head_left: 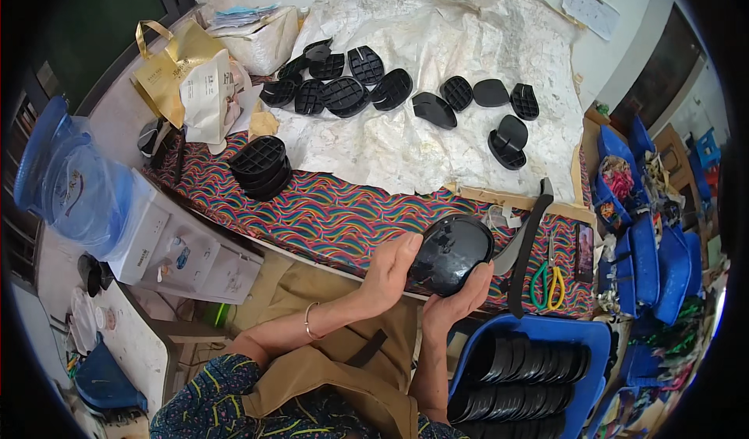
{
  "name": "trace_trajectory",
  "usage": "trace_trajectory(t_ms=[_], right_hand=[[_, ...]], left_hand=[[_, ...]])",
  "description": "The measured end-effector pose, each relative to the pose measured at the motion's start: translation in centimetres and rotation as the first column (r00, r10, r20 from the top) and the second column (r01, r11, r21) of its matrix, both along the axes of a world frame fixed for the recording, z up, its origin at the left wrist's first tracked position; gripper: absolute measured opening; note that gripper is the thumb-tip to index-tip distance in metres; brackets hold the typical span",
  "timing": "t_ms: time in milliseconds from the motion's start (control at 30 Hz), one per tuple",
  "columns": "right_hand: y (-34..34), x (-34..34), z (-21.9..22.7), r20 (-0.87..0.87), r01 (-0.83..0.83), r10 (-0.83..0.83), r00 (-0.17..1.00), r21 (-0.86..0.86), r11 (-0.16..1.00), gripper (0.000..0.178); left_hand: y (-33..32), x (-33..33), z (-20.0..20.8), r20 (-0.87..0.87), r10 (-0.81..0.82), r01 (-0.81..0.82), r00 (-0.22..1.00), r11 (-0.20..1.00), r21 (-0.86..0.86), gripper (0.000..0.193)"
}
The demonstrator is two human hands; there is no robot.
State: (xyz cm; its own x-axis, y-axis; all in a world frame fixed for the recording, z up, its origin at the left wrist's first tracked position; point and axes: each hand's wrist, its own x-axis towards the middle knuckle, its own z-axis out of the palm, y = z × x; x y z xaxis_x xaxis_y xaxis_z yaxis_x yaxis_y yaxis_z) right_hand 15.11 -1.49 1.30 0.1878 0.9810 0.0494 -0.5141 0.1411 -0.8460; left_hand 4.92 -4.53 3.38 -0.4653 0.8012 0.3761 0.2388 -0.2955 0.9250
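Over the near edge of the table, both hands hold one glossy black, rounded moulded piece that looks like a shoe heel. My left hand presses against its left side, fingers partly hidden behind it. Around its lower right side curls my right hand, thumb on the rim. Ahead, on the white sheet, lie several similar black pieces, many showing a grid of ribs and some a smooth face. A stack of ribbed black pieces stands on the patterned cloth to the left.
Right of my hands lie a black strip, scissors with green and yellow handles and a phone. Below them sits a blue bin with rows of black pieces. A water dispenser stands left; blue bins line the far right.
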Motion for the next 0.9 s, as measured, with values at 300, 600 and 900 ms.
trace_trajectory(t_ms=[300, 600, 900], right_hand=[[-1.6, 0.2, 0.9, -0.013, -0.053, 0.053, 0.998, 0.031, 0.998, 0.041], [-3.3, 0.8, 0.5, 0.178, -0.128, 0.103, 0.979, 0.134, 0.983, 0.044], [-3.7, 0.8, 2.8, 0.484, -0.227, 0.098, 0.869, 0.215, 0.95, 0.041]], left_hand=[[-1.3, -0.2, 0.0, 0.132, -0.098, 0.093, 0.986, 0.995, 0.045, 0.036], [-3.9, -1.7, 1.1, 0.113, -0.244, 0.252, 0.963, 0.966, -0.058, 0.036], [-3.8, -4.8, 3.0, 0.511, -0.479, 0.53, 0.713, 0.846, 0.054, 0.034]])
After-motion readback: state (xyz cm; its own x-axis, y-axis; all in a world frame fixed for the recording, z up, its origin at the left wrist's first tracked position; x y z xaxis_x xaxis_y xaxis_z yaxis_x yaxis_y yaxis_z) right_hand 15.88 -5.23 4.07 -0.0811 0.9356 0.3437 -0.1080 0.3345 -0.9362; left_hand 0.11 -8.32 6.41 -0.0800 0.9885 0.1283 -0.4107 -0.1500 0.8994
